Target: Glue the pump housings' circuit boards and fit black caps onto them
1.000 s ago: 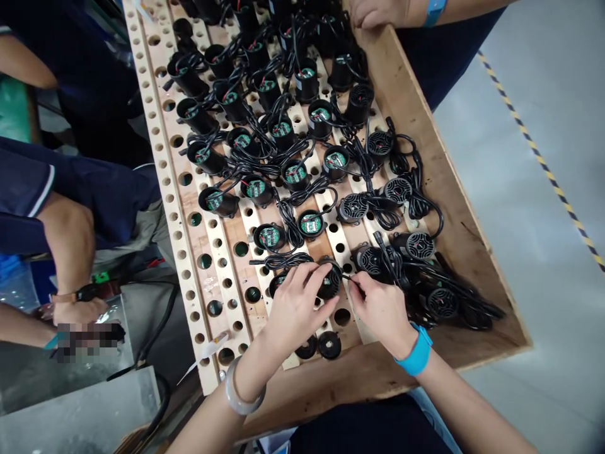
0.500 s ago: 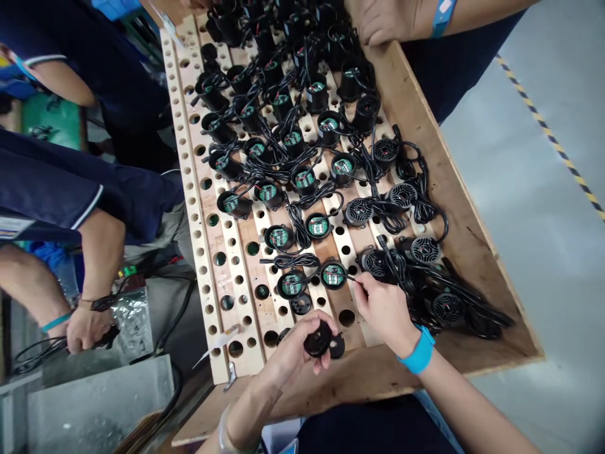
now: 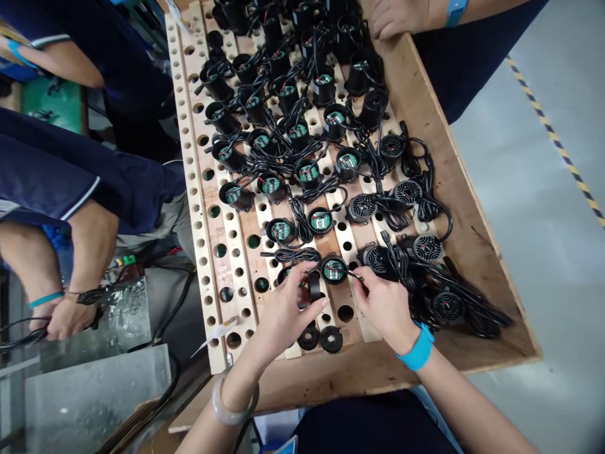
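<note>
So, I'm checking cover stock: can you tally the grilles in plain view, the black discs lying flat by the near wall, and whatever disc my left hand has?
Grilles in plain view: 7
Black discs lying flat by the near wall: 2
Disc in left hand: 1
Total: 10

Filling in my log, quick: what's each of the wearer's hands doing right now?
Left hand: closed on a black round cap, held edge-on.
Right hand: closed, pinching a thin black cable beside an open black housing.
</note>
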A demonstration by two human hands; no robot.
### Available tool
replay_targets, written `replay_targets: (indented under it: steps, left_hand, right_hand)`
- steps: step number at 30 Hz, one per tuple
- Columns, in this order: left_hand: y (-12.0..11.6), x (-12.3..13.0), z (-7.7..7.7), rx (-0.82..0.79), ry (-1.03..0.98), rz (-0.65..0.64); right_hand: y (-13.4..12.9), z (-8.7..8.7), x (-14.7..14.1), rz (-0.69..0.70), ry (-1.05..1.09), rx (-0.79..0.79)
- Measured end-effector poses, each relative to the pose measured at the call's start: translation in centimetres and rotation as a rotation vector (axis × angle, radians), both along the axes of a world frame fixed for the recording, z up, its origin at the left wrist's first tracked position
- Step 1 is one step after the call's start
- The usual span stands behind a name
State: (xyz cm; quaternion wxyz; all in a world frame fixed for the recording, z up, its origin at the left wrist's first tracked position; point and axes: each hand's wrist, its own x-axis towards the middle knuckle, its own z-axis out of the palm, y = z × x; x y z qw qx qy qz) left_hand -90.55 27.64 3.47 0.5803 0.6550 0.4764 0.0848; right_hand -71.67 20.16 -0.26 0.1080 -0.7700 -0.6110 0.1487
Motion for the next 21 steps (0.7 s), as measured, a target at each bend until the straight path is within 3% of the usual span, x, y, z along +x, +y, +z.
replay_targets:
  steps: [3, 7, 16, 21]
  left_hand:
    - [0.6, 1.0, -0.5, 0.258, 0.040, -0.076]
    - [1.5, 2.0, -0.9, 0.397, 0.084, -0.170]
    - [2.6, 2.1, -1.2, 0.388, 0.057, -0.264]
    - [2.8, 2.2, -1.4, 0.519, 0.211, -0.358]
  right_hand:
    - [0.2, 0.2, -0.3, 0.018, -0.046, 0.068]
    - [0.5, 0.5, -0.5, 0.046, -0.108, 0.117]
    - [1.6, 1.3, -0.8, 0.087, -0.151, 0.065]
    - [2.2, 1.3, -1.0, 0.086, -0.191, 0.073]
